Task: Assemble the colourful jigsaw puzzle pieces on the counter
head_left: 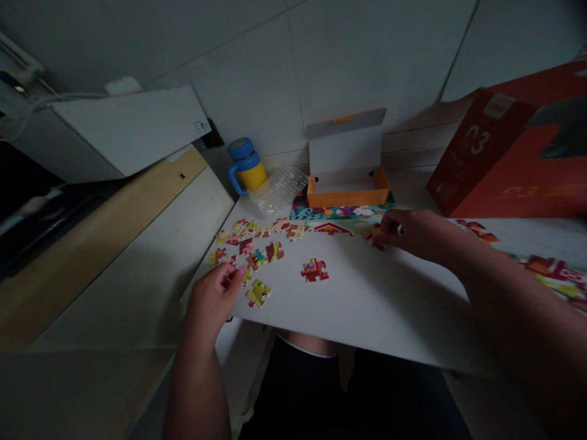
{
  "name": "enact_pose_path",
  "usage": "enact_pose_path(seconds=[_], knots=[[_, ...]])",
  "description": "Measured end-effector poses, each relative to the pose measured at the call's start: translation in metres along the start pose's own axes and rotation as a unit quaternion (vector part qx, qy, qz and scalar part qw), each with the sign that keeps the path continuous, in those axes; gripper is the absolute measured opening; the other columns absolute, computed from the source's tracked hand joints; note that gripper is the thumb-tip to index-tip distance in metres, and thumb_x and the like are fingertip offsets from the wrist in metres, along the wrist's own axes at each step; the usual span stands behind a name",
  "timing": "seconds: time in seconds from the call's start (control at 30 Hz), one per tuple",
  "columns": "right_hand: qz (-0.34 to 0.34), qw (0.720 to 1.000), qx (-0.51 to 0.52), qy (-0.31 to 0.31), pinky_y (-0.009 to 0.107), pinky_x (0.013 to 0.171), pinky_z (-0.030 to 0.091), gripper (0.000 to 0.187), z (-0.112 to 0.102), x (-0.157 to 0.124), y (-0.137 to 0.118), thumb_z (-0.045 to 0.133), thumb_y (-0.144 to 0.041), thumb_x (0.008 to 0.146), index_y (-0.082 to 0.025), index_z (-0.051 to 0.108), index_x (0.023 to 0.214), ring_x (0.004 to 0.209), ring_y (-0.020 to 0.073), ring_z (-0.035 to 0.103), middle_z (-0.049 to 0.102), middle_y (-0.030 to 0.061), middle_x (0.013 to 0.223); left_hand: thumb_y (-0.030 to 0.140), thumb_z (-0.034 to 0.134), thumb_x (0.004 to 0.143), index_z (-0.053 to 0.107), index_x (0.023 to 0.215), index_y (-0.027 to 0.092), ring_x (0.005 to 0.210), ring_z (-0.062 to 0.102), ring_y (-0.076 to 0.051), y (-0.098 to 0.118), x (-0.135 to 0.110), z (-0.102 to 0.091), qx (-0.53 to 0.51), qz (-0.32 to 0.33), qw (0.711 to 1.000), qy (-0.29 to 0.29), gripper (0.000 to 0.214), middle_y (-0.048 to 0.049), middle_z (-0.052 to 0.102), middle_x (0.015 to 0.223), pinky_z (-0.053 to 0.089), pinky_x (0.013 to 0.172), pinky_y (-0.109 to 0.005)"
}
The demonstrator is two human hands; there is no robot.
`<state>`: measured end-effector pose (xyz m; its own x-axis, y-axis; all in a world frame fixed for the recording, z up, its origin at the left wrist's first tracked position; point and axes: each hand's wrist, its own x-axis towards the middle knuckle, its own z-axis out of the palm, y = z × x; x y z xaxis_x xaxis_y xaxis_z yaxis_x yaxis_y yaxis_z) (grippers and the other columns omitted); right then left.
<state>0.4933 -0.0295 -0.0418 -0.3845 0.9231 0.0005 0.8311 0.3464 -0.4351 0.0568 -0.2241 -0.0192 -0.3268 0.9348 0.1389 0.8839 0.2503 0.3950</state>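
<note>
Below wall tiles (238, 79), a white table (358, 299) bears puzzle pieces (259, 293).

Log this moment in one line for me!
left hand: beside loose puzzle pieces | right hand: at end of puzzle strip | lone puzzle piece: between hands | orange box: open

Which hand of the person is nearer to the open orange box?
Right. The right hand is close in front of the right end of the orange box; the left hand is farther off, leftward, beside loose puzzle pieces.
</note>
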Motion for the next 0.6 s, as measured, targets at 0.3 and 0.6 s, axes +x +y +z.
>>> enact_pose_path(seconds=[0.3,0.6], knots=[[0.013,0.999,-0.019,0.025,0.035,0.066,0.041,0.027,0.002,0.003,0.009,0.075,-0.051,0.091,-0.026,0.072,0.082,0.069,0.0222,0.066,0.078,0.0054,0.082,0.062,0.058,0.099,0.075,0.099,0.025,0.094,0.077,-0.026,-0.058,-0.031,-0.023,0.022,-0.088,0.996,0.019,0.041,-0.0060,0.083,0.104,0.054,0.083,-0.033],[0.055,0.998,-0.003,0.029,0.036,0.063,0.042,0.028,-0.007,-0.001,-0.001,0.077,-0.051,0.094,-0.024,0.073,0.087,0.059,0.0205,0.064,0.074,0.0061,0.072,0.056,0.049,0.099,0.071,0.095,0.023,0.087,0.076,-0.026,-0.073,-0.023,-0.032,0.104,-0.078,0.991,-0.006,0.039,-0.0084,0.082,0.097,0.051,0.078,-0.033]])
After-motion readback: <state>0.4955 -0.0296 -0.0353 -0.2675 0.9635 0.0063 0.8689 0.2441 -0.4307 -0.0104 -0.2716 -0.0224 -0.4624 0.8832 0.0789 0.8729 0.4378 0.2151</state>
